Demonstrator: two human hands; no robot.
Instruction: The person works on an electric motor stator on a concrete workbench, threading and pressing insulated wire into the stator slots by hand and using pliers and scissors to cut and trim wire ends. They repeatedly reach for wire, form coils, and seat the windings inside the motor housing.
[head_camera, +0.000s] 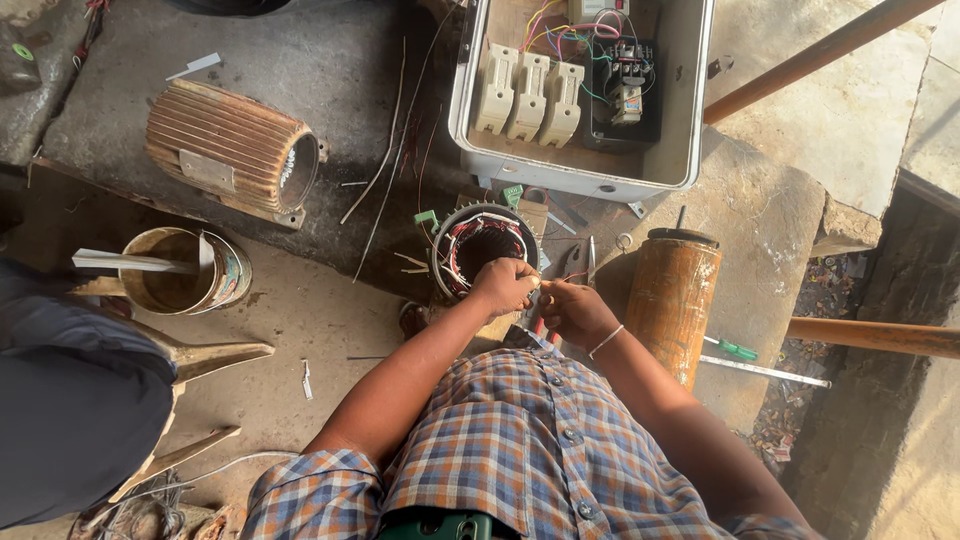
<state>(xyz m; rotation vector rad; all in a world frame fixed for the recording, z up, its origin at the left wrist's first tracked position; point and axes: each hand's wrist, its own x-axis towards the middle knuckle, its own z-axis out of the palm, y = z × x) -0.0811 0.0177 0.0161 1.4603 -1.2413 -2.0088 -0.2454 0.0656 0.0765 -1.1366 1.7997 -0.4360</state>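
At the stator's (484, 247) rim, copper-wound and wire-strung, both hands (540, 298) pinched on thin wires (538, 292).

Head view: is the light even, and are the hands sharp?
Head view: uneven light, sunlit stone at the right, shade at the upper left; left hand and right hand are sharp by the motor stator; edges bend slightly.

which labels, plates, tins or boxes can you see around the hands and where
Nameplate: small grey rectangle on the side of the ribbed motor casing, upper left.
Printed tin: round open can, left of the hands, faded multicoloured wrap, a flat stick across its rim.
Switch box: open pale grey enclosure, top centre, cream fuse holders and coloured wires inside.
No screens.
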